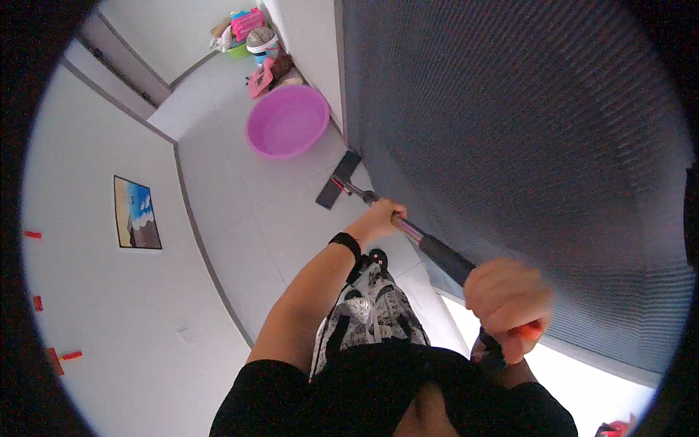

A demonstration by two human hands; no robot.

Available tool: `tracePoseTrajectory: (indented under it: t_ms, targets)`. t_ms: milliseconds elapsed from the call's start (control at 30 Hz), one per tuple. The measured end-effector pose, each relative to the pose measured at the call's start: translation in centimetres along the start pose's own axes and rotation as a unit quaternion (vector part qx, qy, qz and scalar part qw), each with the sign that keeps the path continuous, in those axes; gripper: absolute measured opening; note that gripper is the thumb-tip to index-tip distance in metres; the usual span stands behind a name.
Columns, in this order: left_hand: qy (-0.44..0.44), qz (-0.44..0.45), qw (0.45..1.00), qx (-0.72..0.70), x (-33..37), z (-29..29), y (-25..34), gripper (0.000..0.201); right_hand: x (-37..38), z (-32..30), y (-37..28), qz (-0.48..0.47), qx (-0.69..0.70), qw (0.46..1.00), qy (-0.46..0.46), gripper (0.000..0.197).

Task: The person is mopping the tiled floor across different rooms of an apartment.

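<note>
A flat mop (445,258) slants across the view, its metal pole fitted with a dark foam grip. My right hand (508,302) is wrapped round the upper end of the handle, where a bit of orange shows; it is slightly blurred. Lower down, my left hand (380,221) grips the pole, a black band on that wrist. The dark rectangular mop head (338,180) rests on the pale tiled floor (240,218), close to the bottom edge of a dark ribbed panel (510,131).
Beyond the mop head, a large purple basin (287,121) sits on the floor by the wall. A white bucket (262,45) and several colourful items stand farther back. Along the left runs a white wall (95,291) with a framed picture (136,213). My feet are just below the left hand.
</note>
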State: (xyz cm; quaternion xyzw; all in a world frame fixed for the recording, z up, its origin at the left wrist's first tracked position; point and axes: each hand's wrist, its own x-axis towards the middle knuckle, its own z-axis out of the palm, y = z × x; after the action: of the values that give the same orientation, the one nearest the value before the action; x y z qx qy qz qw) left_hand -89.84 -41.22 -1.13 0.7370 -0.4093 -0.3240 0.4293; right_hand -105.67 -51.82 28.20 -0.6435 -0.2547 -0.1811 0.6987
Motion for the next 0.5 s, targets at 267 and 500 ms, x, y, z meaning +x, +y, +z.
tracePoseTrajectory:
  t_ms: [267, 500]
  targets:
    - [0.106, -0.022, 0.993, 0.038, 6.5, 5.4, -0.5, 0.012, -5.9, -2.7, 1.0, 0.013, -0.128, 0.979, 0.157, 0.053]
    - [0.093, -0.026, 0.988, 0.119, 7.5, 8.5, -4.7, 0.013, -11.4, -4.1, 3.4, -0.021, -0.119, 0.968, 0.22, 0.034]
